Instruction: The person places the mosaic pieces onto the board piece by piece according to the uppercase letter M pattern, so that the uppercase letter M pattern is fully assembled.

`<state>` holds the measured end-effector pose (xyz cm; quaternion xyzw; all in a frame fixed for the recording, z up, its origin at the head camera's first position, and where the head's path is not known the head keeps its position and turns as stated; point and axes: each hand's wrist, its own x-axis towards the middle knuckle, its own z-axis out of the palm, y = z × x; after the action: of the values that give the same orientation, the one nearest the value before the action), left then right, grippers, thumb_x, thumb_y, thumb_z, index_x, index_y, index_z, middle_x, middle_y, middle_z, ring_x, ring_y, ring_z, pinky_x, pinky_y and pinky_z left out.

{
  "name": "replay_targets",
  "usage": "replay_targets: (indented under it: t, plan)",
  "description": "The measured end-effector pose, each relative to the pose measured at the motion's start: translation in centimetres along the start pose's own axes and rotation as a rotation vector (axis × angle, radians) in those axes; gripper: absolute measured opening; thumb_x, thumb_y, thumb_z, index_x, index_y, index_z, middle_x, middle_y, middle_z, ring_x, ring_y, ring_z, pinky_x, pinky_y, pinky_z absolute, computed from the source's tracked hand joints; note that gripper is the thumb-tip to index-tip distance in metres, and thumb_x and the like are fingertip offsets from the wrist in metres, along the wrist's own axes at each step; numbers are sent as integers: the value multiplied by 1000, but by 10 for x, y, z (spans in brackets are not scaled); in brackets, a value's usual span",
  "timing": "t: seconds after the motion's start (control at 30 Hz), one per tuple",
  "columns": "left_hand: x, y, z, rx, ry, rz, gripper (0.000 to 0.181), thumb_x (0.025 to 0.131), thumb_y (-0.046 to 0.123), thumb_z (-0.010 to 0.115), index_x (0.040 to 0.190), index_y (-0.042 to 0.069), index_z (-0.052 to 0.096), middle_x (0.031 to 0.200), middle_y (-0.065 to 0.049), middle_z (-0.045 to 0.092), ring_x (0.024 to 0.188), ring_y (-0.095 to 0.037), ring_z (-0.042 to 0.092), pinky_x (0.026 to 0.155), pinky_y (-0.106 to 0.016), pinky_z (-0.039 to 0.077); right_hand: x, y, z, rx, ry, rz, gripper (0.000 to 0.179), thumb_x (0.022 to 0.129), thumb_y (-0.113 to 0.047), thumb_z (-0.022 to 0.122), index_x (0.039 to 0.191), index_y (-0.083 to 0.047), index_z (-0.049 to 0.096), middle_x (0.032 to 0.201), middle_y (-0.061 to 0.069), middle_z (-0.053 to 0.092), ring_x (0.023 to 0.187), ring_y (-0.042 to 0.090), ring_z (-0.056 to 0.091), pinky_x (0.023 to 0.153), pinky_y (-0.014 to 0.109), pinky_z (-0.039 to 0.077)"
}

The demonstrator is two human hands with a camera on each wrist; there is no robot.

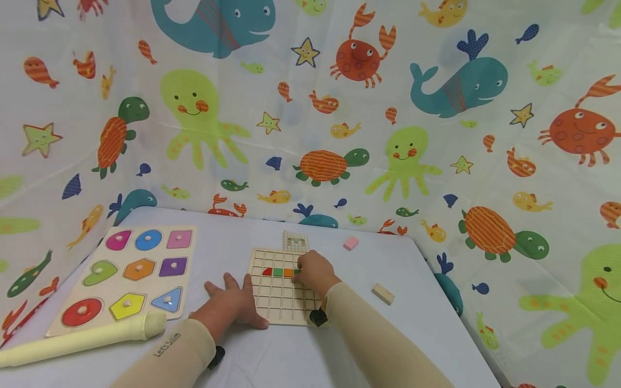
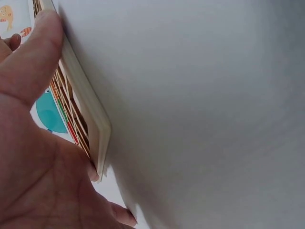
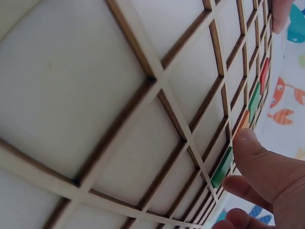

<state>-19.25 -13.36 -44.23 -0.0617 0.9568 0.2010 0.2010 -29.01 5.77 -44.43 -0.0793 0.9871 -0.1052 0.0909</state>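
A wooden grid board (image 1: 274, 302) lies on the white table. My left hand (image 1: 233, 304) spreads its fingers at the board's left side, the thumb along its front edge, as the left wrist view shows. In one row sit a red piece (image 1: 267, 271) with a rounded corner, a green square tile (image 1: 278, 272) and an orange tile (image 1: 288, 272). My right hand (image 1: 316, 274) pinches another green tile (image 3: 222, 167) at the right end of this row, thumb and forefinger on either side of it. The other right fingers are curled close behind.
A shape puzzle (image 1: 109, 285) with knobbed pieces lies at the left, a pale yellow tube (image 1: 82, 339) before it. Behind the board is a small gridded piece (image 1: 296, 245). A pink block (image 1: 351, 243) and a wooden block (image 1: 383, 293) lie to the right.
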Motion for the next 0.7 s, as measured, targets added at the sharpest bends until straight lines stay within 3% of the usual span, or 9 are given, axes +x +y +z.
replay_targets:
  t: [0.2, 0.5, 0.7]
  plan:
    - [0, 0, 0, -6, -1, -1, 135, 69, 62, 95, 168, 5, 24, 167, -47, 2, 144, -83, -1, 101, -96, 23, 0, 2, 3, -28, 13, -1, 41, 86, -43, 90, 115, -16, 80, 115, 1, 68, 97, 17, 58, 99, 39, 58]
    - [-1, 0, 0, -9, 6, 5, 135, 69, 62, 95, 168, 5, 25, 167, -46, 1, 144, -83, -2, 101, -97, 22, -12, 7, 9, 38, 42, 14, 44, 87, -47, 88, 119, -18, 80, 113, 3, 67, 101, 19, 58, 104, 42, 56]
    - [1, -2, 1, -7, 7, 11, 135, 68, 62, 95, 168, 4, 25, 167, -47, 2, 143, -84, -1, 102, -96, 22, -22, 12, 15, 101, 65, 25, 47, 85, -47, 89, 122, -20, 79, 107, 1, 66, 95, 18, 58, 93, 40, 58]
